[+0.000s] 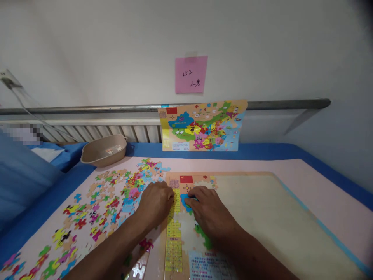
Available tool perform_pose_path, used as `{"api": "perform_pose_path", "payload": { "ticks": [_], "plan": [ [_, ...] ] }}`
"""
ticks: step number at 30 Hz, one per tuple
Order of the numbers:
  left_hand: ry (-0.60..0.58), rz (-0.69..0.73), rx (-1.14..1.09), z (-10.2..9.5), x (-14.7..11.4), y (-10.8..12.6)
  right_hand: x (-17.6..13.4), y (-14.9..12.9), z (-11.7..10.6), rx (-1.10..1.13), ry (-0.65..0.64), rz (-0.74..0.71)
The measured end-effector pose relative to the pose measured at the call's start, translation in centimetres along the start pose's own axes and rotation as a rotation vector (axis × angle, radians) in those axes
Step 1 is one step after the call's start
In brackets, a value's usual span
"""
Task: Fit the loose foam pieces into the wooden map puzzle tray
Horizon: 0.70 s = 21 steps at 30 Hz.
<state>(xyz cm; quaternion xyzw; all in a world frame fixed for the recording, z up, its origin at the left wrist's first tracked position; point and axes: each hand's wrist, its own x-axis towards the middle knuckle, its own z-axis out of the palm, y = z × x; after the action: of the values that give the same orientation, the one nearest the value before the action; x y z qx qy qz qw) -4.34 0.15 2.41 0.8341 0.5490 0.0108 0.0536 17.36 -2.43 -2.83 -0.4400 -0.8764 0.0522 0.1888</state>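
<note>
A jigsaw board [250, 210] lies in front of me, partly filled along its left side and top corner. My left hand [157, 199] is curled into a fist and rests on the board's left border, beside the yellow text strip [173, 225]; whether it holds anything is hidden. Over the filled part, my right hand [209, 208] has its thumb and fingers closed around a blue puzzle piece [184, 199], which is partly covered by the fingers. Green pieces [206, 238] show below the right hand, and a red flag section [186, 179] sits above it.
Loose puzzle pieces [107, 202] spread across the pink sheet on the left. A beige basket [101, 157] with a few pieces stands at the back left. The finished map picture [204, 126] leans upright against the metal rail [279, 105]. A pink note [190, 74] is on the wall.
</note>
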Motion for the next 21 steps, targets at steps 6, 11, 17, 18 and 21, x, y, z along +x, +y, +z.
{"api": "perform_pose_path", "payload": {
  "ticks": [6, 11, 17, 18, 21],
  "plan": [
    [-0.004, -0.007, 0.036, 0.02, -0.05, 0.04, 0.18, 0.02, -0.11, -0.001, -0.068, 0.025],
    [-0.008, -0.005, 0.057, 0.06, 0.04, 0.18, 0.22, -0.09, -0.3, 0.008, -0.072, 0.026],
    [-0.021, 0.01, 0.067, -0.22, 0.08, 0.45, 0.26, -0.07, -0.26, 0.001, -0.081, 0.029],
    [-0.02, 0.012, 0.068, -0.19, 0.04, 0.45, 0.26, -0.05, -0.21, -0.001, -0.078, 0.027],
    [-0.01, 0.015, 0.067, 0.02, -0.07, 0.38, 0.23, -0.02, -0.09, 0.002, -0.062, 0.02]
  ]
}}
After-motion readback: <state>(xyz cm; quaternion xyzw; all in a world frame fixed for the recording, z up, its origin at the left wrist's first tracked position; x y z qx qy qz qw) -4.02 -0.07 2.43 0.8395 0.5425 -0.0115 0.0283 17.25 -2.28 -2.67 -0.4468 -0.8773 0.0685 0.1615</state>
